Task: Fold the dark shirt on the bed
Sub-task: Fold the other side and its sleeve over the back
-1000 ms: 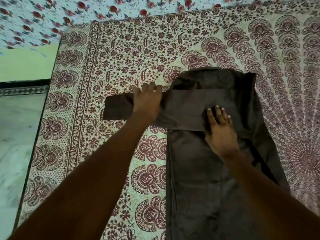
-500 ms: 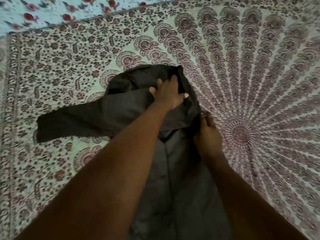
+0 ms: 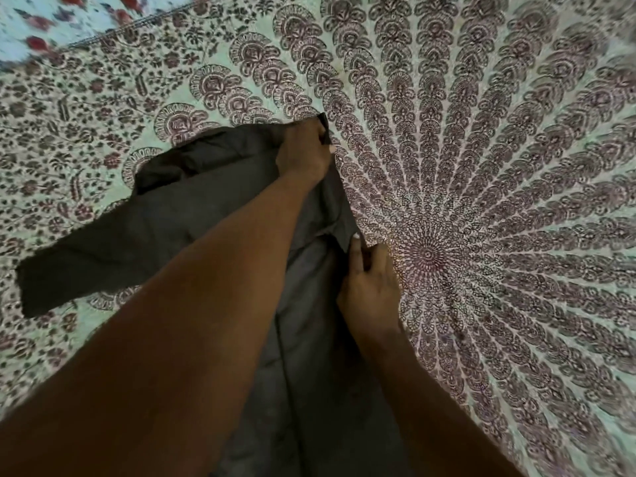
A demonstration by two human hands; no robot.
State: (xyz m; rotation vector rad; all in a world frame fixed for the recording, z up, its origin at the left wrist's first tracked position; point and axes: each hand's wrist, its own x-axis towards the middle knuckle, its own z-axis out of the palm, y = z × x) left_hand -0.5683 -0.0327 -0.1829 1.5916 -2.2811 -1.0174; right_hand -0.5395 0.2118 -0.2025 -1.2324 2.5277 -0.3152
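Observation:
The dark shirt [image 3: 192, 208] lies lengthwise on the patterned bedspread [image 3: 481, 201], its body running toward me under my arms. One sleeve [image 3: 69, 270] sticks out flat to the left. My left hand [image 3: 303, 153] reaches across the shirt and pinches its far right corner near the shoulder. My right hand [image 3: 368, 280] grips the shirt's right edge lower down, with a fold of fabric between the fingers. My left forearm hides much of the shirt's middle.
The bedspread has a round mandala centre [image 3: 426, 253] just right of the shirt. A second floral sheet [image 3: 41, 32] shows at the far left corner. Open bedspread lies right of and beyond the shirt.
My left hand left the sleeve and crossed to the shirt's far right corner. My right hand slid from the chest to the right edge. The view swung right, so the floor is out of sight.

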